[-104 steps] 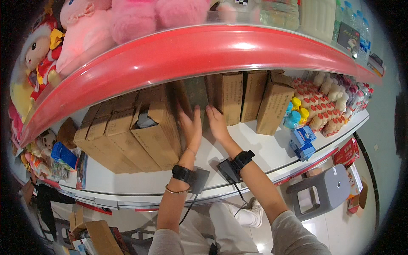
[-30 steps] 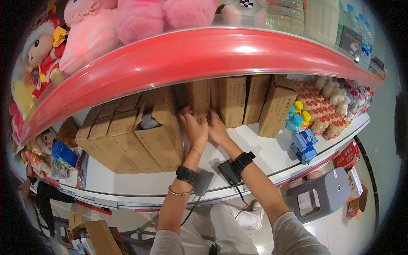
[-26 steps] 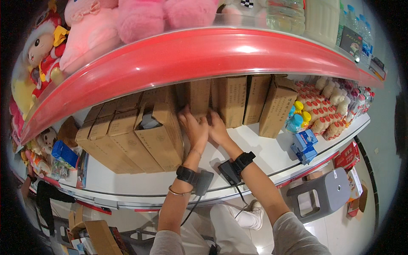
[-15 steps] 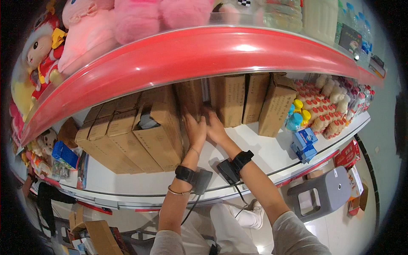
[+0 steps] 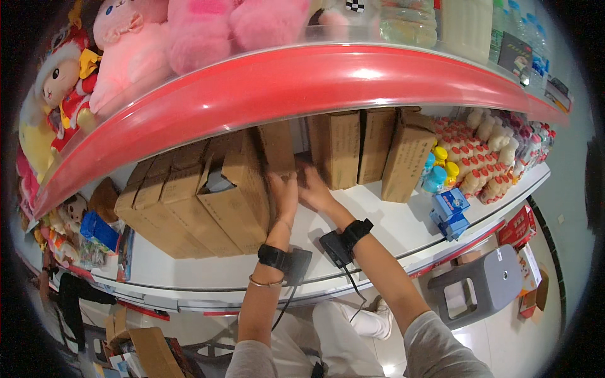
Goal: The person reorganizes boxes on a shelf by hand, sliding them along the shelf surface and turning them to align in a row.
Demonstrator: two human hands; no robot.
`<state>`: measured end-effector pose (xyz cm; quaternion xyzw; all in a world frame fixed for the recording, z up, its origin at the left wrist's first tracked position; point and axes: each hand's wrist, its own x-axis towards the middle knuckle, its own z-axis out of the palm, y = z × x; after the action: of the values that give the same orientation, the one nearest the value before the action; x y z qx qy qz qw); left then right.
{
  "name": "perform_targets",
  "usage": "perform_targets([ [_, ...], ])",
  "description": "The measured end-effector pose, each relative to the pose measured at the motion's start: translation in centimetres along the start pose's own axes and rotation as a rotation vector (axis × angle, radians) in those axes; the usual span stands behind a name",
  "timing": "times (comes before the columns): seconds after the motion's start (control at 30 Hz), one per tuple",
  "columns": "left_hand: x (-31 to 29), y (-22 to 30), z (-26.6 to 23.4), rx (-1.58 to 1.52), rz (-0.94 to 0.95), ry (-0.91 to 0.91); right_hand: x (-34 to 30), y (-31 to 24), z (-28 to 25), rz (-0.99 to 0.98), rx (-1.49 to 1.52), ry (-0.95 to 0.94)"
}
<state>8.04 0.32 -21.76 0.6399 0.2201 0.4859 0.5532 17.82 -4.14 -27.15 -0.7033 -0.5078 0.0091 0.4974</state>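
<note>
Deep on the white shelf [image 5: 328, 236], a narrow brown cardboard box [image 5: 277, 148] stands upright in the gap between two groups of similar boxes. At its lower front end, my left hand [image 5: 283, 192] is closed on it, fingers partly hidden. My right hand [image 5: 314, 189] is just to the right, its fingers apart and slightly blurred, holding nothing that I can see. Left of my hands, a box with a torn opening [image 5: 230, 208] ends a row of cartons [image 5: 170, 201]. To the right stand more upright cartons, one [image 5: 345, 151] nearest my right hand.
A red curved shelf edge [image 5: 302, 75] overhangs my hands, with pink plush toys [image 5: 201, 31] above. Small bottles [image 5: 479, 164] and blue packets [image 5: 450, 211] stand at the right. A grey stool [image 5: 476, 283] is below, and cables hang from both wrist devices.
My right hand has moved slightly away to the right from my left hand, its fingers spreading. My left hand stays at the narrow box's lower end, a little lower.
</note>
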Motion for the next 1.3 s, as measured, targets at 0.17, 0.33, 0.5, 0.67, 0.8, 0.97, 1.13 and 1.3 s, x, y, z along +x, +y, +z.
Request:
perform_targets([
  [0.17, 0.1, -1.0, 0.2, 0.211, 0.168, 0.14, -0.4, -4.5, -1.8, 0.181, 0.284, -0.075],
  [0.33, -1.4, 2.2, 1.2, 0.402, 0.395, 0.207, -0.3, -3.5, -1.9, -0.031, -0.005, -0.052],
  [0.5, -2.1, 4.1, 0.8, 0.347, 0.233, 0.043, -0.5, -3.0, -1.0, -0.054, -0.108, 0.059],
  [0.67, -1.3, 1.7, 0.9, 0.519, 0.188, 0.094, 0.0, -3.6, -1.6, -0.032, 0.074, -0.054],
  [0.8, -0.7, 0.7, 0.6, 0.469, 0.132, 0.152, -0.6, -4.4, -1.8, -0.063, 0.073, -0.058],
  [0.97, -0.8, 0.4, 0.7, 0.505, 0.055, 0.095, -0.8, -4.8, -2.2, -0.145, 0.079, -0.085],
  [1.13, -0.5, 0.4, 0.7, 0.342, 0.073, 0.056, -1.0, -3.3, -1.6, -0.181, -0.085, -0.106],
  [1.3, 0.5, -1.6, -0.3, 0.362, 0.109, 0.114, -0.9, -4.3, -1.4, -0.164, -0.068, -0.122],
])
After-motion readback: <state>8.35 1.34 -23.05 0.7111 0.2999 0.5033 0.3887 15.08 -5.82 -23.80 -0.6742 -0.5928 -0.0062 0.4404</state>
